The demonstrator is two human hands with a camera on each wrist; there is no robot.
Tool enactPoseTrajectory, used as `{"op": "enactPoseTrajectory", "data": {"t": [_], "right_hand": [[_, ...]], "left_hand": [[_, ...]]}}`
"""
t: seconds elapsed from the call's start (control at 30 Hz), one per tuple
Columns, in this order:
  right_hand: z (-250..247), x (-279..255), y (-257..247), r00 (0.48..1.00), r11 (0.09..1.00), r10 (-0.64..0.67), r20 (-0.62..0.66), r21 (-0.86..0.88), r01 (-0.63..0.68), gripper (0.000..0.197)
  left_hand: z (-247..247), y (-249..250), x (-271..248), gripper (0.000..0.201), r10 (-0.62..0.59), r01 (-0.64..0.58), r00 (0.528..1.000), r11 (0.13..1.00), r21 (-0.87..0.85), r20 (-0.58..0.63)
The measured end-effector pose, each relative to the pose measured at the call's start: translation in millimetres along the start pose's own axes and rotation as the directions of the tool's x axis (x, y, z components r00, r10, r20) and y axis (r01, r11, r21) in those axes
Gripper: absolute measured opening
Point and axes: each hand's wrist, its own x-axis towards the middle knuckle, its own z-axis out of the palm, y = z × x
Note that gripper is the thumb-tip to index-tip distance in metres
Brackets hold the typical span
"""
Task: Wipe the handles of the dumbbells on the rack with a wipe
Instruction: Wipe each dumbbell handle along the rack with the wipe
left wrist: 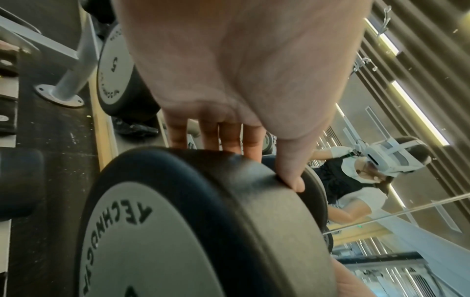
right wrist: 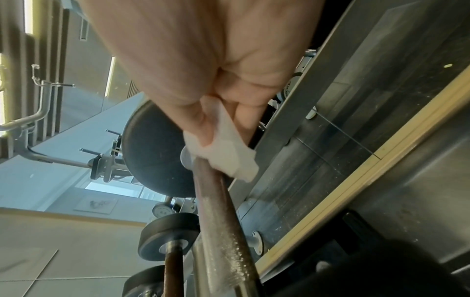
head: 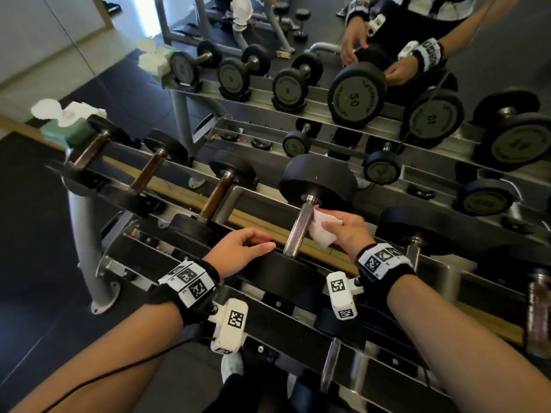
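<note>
Pointing away, the handle (head: 299, 226) is pinched through a wipe (head: 321, 231) by the right hand (head: 348, 231); left hand (head: 238, 251) seemingly flat.

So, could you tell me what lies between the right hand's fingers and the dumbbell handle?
A folded white wipe, pinched by the right hand, lies against the steel handle; the right wrist view shows it too.

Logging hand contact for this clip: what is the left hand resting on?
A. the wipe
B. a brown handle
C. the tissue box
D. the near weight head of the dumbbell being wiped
D: the left hand lies on the near weight head, thumb over its edge.
</note>
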Motion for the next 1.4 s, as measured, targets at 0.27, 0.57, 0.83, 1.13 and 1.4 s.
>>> {"op": "enactPoseTrajectory", "data": {"t": [0.27, 0.57, 0.83, 1.13, 1.4], "right_hand": [[0.3, 1.4, 3.4, 0.999, 0.999, -0.032, 0.04, 0.018, 0.032, 0.033], [8.4, -37.3, 17.2, 0.955, 0.984, -0.036, 0.293, -0.155, 0.085, 0.033], [-5.2, -17.9, -0.9, 0.99, 0.984, -0.133, -0.051, -0.128, 0.126, 0.032], [23.9, -44.8, 17.7, 0.992, 1.0, 0.004, 0.129, -0.008, -0.003, 0.026], [-2.6, -35.0, 0.7, 0.988, 0.995, -0.093, 0.12, 0.035, 0.09, 0.023]], "left_hand": [[13.3, 6.4, -14.0, 0.025, -0.027, 0.011, 0.985, 0.996, -0.091, -0.171], [20.7, 6.6, -12.4, 0.031, -0.078, 0.025, 0.967, 0.977, -0.213, -0.242], [22.2, 3.6, -13.8, 0.028, -0.08, 0.026, 0.963, 0.978, -0.208, -0.259], [23.0, 6.2, -15.1, 0.032, -0.103, 0.037, 0.957, 0.971, -0.236, -0.271], [24.1, 6.6, -16.0, 0.032, -0.094, 0.037, 0.955, 0.979, -0.201, -0.282]]}}
